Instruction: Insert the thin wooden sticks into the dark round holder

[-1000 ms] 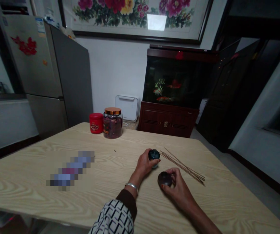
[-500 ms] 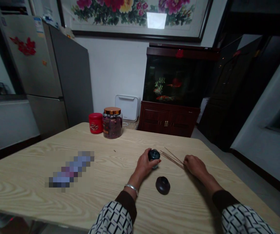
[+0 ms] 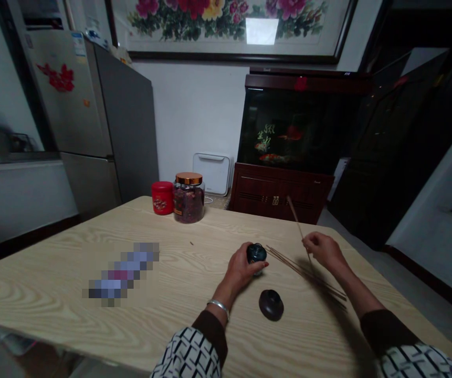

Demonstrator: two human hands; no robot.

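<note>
dark teal pot (image 3: 256, 253) gripped by left hand (image 3: 242, 269); right hand (image 3: 322, 248) pinches thin raised stick (image 3: 297, 223)

Left hand (image 3: 243, 269) cupped, right hand (image 3: 322, 248) seemingly pinched.
</note>
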